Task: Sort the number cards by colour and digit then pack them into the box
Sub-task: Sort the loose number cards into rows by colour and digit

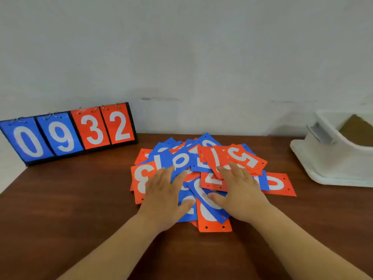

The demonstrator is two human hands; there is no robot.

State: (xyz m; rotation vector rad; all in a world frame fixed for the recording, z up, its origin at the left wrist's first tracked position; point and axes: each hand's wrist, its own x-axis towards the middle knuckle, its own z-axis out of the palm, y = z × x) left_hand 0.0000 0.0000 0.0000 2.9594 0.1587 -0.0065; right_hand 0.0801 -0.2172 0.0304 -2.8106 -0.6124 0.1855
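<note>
A loose heap of blue and orange-red number cards (203, 158) with white digits lies mixed in the middle of the brown table. My left hand (165, 197) rests flat on the heap's left part, fingers straight, beside an orange 8 card (141, 178). My right hand (240, 190) lies flat on the right part, fingers spread, below an orange 5 card (246, 158). An orange card (278, 184) sticks out at the right. A white plastic box (331, 158) stands at the far right, something brown inside it.
A black flip scoreboard (68, 132) leans at the back left, showing blue 0 and 9 and orange 3 and 2. The grey wall rises behind the brown table (70, 209). The table's left edge runs close to the scoreboard.
</note>
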